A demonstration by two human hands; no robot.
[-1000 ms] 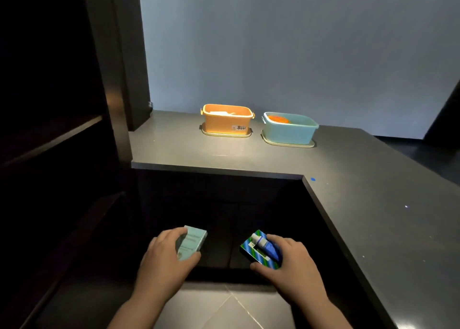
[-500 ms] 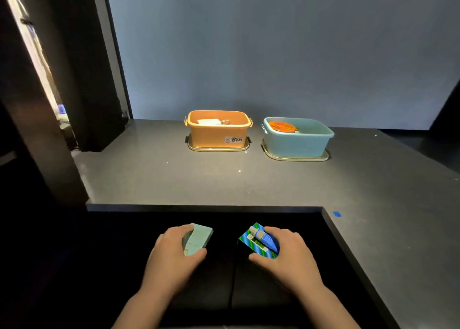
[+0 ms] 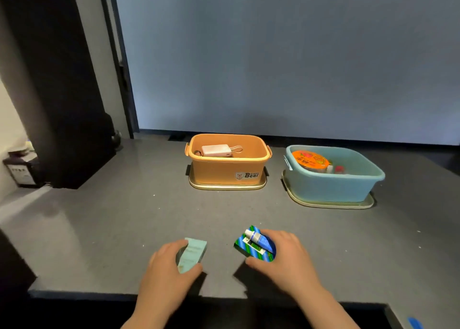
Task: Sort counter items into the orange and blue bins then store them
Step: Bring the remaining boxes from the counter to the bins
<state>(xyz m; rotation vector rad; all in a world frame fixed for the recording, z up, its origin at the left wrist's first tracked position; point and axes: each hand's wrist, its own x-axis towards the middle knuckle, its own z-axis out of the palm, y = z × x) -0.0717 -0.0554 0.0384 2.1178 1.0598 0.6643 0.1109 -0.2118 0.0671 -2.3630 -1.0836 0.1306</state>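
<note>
My left hand [image 3: 165, 276] grips a pale teal box [image 3: 193, 254] just above the near part of the grey counter [image 3: 119, 219]. My right hand [image 3: 286, 259] holds a blue-and-green striped package [image 3: 254, 245] with a small tube on its face. At the back stands the orange bin [image 3: 227, 169] on a tray, holding a white power bank [image 3: 216, 151] with a cord. The blue bin [image 3: 333, 181] to its right holds an orange-lidded cup [image 3: 310, 160] and small items.
A dark pillar [image 3: 62, 84] rises at the back left, with a dark bottle [image 3: 21, 169] beside it. A grey wall runs behind the bins. The counter's front edge lies under my wrists. A blue marker [image 3: 414, 323] sits at the bottom right.
Both hands have carried their items forward from over the dark gap below to above the counter. The view has moved closer to the bins, which now appear larger.
</note>
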